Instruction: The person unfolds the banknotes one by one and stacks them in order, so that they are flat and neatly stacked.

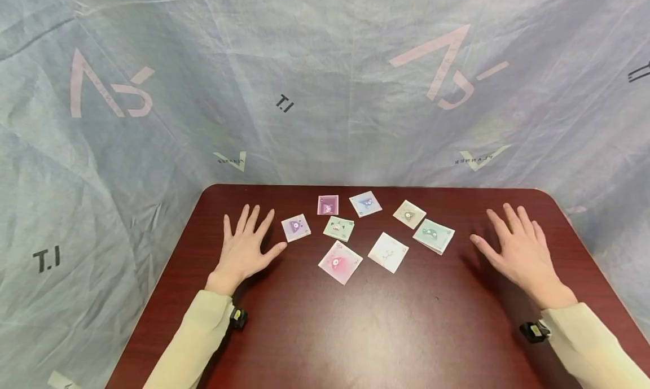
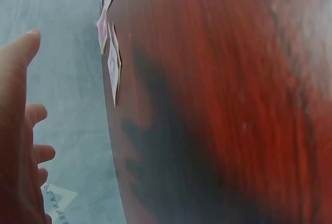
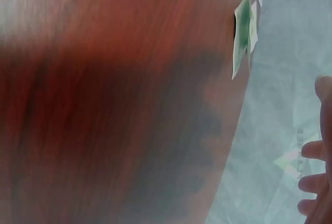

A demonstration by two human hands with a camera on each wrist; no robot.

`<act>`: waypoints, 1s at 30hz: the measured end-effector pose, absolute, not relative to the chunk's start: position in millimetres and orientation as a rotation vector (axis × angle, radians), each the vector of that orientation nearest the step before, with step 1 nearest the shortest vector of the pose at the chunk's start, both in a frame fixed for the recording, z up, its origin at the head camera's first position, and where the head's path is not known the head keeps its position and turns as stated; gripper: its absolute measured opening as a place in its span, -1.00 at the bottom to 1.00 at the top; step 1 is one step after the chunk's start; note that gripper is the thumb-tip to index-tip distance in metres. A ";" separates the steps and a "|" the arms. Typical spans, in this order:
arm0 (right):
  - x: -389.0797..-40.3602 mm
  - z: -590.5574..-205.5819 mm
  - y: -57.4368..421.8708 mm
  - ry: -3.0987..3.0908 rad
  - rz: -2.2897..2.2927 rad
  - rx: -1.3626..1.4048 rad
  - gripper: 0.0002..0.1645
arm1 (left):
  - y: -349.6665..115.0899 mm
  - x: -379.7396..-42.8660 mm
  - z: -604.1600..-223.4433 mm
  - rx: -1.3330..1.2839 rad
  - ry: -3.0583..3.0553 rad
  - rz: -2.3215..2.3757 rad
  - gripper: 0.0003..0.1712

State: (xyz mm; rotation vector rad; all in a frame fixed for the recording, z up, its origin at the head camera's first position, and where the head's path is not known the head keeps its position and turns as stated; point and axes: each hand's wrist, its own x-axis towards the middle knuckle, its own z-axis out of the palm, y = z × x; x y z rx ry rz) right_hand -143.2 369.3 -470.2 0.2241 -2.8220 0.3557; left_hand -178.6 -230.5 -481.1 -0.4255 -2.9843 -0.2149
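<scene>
Hovering over the dark red bench (image 1: pixel 391 332), the left hand (image 1: pixel 245 252) and right hand (image 1: pixel 523 256) are both spread, grip totally loose. Eight little square cards (image 1: pixel 338 228) lie scattered between them, toward the far edge. Left's closest to a purple-and-white card (image 1: pixel 296 227); right's nearest is a pale green card (image 1: pixel 434 235), kinda folded, just beside a tan card (image 1: pixel 409 214).

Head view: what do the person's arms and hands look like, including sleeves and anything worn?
The left sleeve and right sleeve are plain, pale cream-yellow and long, ending at the wrist. The left wrist device and right wrist device are small, black and boxy, each with a yellow patch. The left hand and right hand show no gloves or rings.
</scene>
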 end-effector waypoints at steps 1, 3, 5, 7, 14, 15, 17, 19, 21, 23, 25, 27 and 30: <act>-142.5 -470.0 367.0 -2.810 0.361 0.239 -0.09 | -228.5 -177.6 -480.3 -0.436 -2.987 -0.211 0.06; -141.0 -469.1 361.9 -2.784 0.370 0.268 -0.11 | -224.3 -175.4 -479.0 -0.461 -2.986 -0.203 0.06; -139.6 -468.1 356.6 -2.750 0.380 0.298 -0.16 | -220.0 -172.4 -478.0 -0.488 -2.978 -0.209 0.06; -138.7 -467.4 351.0 -2.705 0.388 0.340 -0.25 | -215.3 -168.8 -476.8 -0.522 -2.967 -0.218 0.04; -137.3 -460.3 330.5 -2.590 0.381 0.504 -0.48 | -196.6 -157.5 -476.6 -0.642 -2.899 -0.263 -0.08; -137.1 -458.8 327.6 -2.587 0.379 0.518 -0.49 | -193.9 -156.5 -477.3 -0.659 -2.885 -0.266 -0.10; -136.2 -455.3 320.9 -2.585 0.378 0.539 -0.51 | -188.7 -154.8 -478.9 -0.689 -2.861 -0.271 -0.16; -135.6 -452.4 314.0 -2.587 0.371 0.553 -0.52 | -184.1 -153.2 -480.7 -0.714 -2.844 -0.268 -0.22; -135.4 -450.2 306.8 -2.588 0.370 0.562 -0.53 | -180.0 -151.9 -483.2 -0.734 -2.829 -0.267 -0.28; -135.5 -448.4 299.4 -2.586 0.368 0.579 -0.56 | -176.3 -150.3 -485.2 -0.742 -2.822 -0.290 -0.34; -136.1 -447.0 292.0 -2.582 0.367 0.607 -0.57 | -172.8 -148.8 -487.4 -0.742 -2.817 -0.320 -0.41; -136.9 -446.3 284.8 -2.577 0.366 0.644 -0.58 | -169.0 -147.8 -490.1 -0.734 -2.818 -0.352 -0.47; -138.4 -446.7 274.1 -2.561 0.367 0.709 -0.59 | -162.7 -146.3 -494.6 -0.717 -2.829 -0.390 -0.54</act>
